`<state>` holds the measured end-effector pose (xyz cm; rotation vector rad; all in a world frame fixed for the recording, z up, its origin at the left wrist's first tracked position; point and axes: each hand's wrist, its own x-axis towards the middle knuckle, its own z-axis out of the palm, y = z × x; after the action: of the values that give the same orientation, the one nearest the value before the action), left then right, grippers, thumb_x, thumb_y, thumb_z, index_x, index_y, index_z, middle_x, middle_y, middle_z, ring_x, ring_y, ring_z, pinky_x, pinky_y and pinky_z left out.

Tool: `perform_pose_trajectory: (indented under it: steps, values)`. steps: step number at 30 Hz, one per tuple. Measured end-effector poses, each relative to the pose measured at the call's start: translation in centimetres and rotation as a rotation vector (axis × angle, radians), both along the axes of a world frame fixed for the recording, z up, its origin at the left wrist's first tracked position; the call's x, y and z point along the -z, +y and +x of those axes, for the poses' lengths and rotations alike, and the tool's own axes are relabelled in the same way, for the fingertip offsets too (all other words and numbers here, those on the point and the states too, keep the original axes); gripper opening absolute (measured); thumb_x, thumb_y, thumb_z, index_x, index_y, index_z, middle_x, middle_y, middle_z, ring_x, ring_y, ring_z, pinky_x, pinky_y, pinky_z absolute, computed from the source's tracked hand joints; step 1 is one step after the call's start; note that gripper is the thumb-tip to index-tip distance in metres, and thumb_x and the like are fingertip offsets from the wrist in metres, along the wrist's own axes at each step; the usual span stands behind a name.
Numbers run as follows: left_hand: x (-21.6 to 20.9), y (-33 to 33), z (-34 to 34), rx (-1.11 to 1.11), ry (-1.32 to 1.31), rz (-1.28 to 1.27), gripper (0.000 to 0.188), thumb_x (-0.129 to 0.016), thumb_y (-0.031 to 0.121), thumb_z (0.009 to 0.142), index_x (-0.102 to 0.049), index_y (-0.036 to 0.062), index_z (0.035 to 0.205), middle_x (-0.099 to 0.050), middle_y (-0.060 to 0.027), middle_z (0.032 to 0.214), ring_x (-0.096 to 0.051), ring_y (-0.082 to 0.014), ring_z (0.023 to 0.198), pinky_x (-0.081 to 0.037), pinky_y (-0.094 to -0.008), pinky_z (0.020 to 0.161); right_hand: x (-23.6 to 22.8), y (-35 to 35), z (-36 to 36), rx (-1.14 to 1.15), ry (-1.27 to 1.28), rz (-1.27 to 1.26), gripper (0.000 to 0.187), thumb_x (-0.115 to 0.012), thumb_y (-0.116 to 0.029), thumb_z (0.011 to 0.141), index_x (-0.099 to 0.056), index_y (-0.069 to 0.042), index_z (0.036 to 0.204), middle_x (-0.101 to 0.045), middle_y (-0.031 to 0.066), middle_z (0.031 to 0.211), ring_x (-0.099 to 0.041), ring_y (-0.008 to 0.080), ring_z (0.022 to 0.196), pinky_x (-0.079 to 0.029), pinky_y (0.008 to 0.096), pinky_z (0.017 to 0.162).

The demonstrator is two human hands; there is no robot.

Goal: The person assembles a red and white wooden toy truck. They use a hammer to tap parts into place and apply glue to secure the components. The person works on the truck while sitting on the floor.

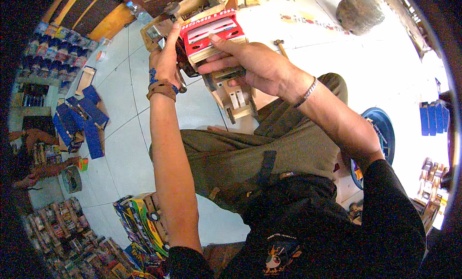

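Observation:
Out in front of me I hold a wooden toy truck (211, 36), its red cab front with a white windscreen panel facing me. Along its left side, my left hand (167, 60) grips with the thumb up near the cab's top edge. From the right, my right hand (262, 65) rests its thumb on the windscreen panel, the fingers tucked beneath the cab. Below that hand shows a bare wooden frame with small dark wheels (236, 98); whether it is joined to the cab, I cannot tell. An open wooden box (202, 7) lies behind the cab.
A hammer (281, 47) and a large stone (358, 12) lie on the tiles ahead. Blue panels (86, 118) are piled at left, near another person's hand (53, 171). Painted toy trucks (144, 216) stand by my left elbow, a blue tub (391, 134) at right.

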<state>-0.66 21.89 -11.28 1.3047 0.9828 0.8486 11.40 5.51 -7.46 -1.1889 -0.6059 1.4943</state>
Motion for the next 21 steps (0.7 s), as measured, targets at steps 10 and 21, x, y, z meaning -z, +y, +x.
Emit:
perform_pose_trajectory:
  steps: [10,21]
  values:
    - [-0.1,-0.1,-0.4,-0.001,-0.05,-0.078,0.083,-0.08,0.048,0.077,-0.048,-0.0037,0.132,-0.063,-0.0146,0.12,-0.064,-0.0236,0.103,-0.051,-0.0364,0.088,-0.1,-0.5,-0.3,0.004,-0.024,0.025,0.052,-0.053,-0.054,0.096,-0.058,-0.006,0.116,-0.071,0.0114,0.111,-0.058,0.0096,0.09,-0.042,0.0273,0.073]
    - [-1.4,-7.6,-3.1,-0.037,-0.076,-0.006,0.047,-0.075,0.035,0.086,-0.063,-0.0018,0.112,-0.067,-0.0066,0.105,-0.061,-0.0125,0.092,-0.049,-0.0286,0.082,0.5,-7.0,-2.3,-0.037,-0.143,-0.054,0.058,-0.046,-0.053,0.1,-0.065,-0.001,0.117,-0.073,0.0095,0.103,-0.062,0.0112,0.078,-0.05,0.0265,0.062]
